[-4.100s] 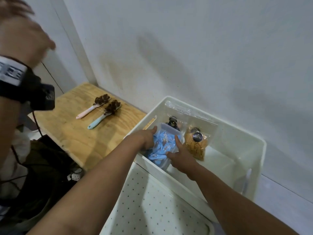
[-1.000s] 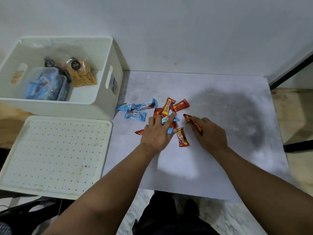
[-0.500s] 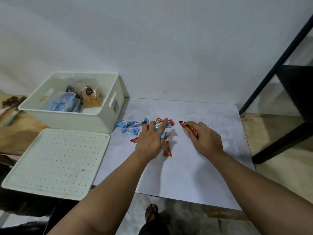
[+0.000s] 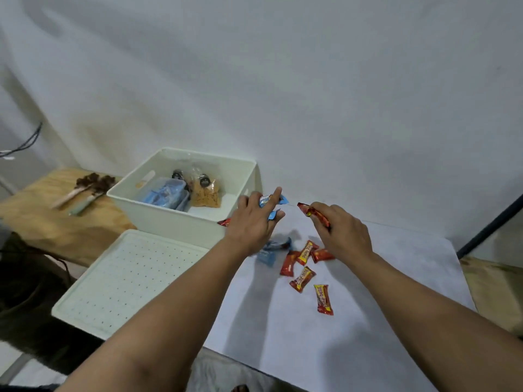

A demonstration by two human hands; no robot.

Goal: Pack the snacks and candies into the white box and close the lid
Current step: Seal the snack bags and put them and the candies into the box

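Both hands [image 4: 254, 219] grip candies; right's red candy [image 4: 314, 214] points toward wall.

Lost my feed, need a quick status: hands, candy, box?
Left hand gripping blue candies, right hand gripping red candy. White box open, lid beside it. More candies loose on sheet.

The box [image 4: 181, 219] stands at the back left of the worktop [image 4: 382, 306], against the wall, with snack bags [image 4: 205, 190] inside. Its lid [image 4: 121, 281] lies flat just in front of it. Loose candies [image 4: 304, 264] lie to the right of the lid. Both hands, left hand [image 4: 254, 222] and right hand [image 4: 339, 230], hang above the candies, each holding some, the left beside the box's right wall.
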